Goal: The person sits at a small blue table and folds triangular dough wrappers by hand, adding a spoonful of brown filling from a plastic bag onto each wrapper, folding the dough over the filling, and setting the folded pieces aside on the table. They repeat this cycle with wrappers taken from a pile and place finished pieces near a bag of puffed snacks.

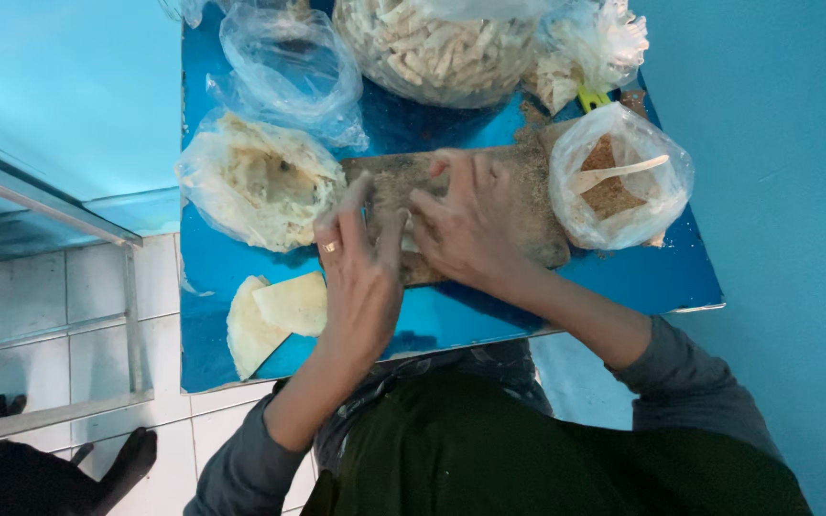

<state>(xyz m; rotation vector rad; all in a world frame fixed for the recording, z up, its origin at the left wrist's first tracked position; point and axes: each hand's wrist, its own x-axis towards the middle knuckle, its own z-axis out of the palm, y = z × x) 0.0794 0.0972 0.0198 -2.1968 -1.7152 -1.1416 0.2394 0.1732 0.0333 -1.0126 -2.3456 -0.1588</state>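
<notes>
Fingers [372, 222] of 2 hands on 1 wooden board [528, 205], 2 wrappers [270, 315] nearby

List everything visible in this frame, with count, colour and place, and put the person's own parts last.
table: one, shiny blue top, centre.
wooden board: one, brown, dusted with crumbs, mid-table under both hands.
bag of crumbs: one, clear plastic with brown crumbs, right of the board.
spoon: one, pale, lying in the crumb bag.
bag of filling: one, clear with cream-coloured mash, left of the board.
empty bag: one, clear, top left of the table.
bag of sticks: one, clear with pale stick-shaped pieces, top centre.
wrappers: two, pale yellow, near left table corner.
dark animal: one, black, on the white tiled floor, bottom left.
left hand: ring on one finger, pressing on the board.
right hand: pressing on the board beside it.
</notes>
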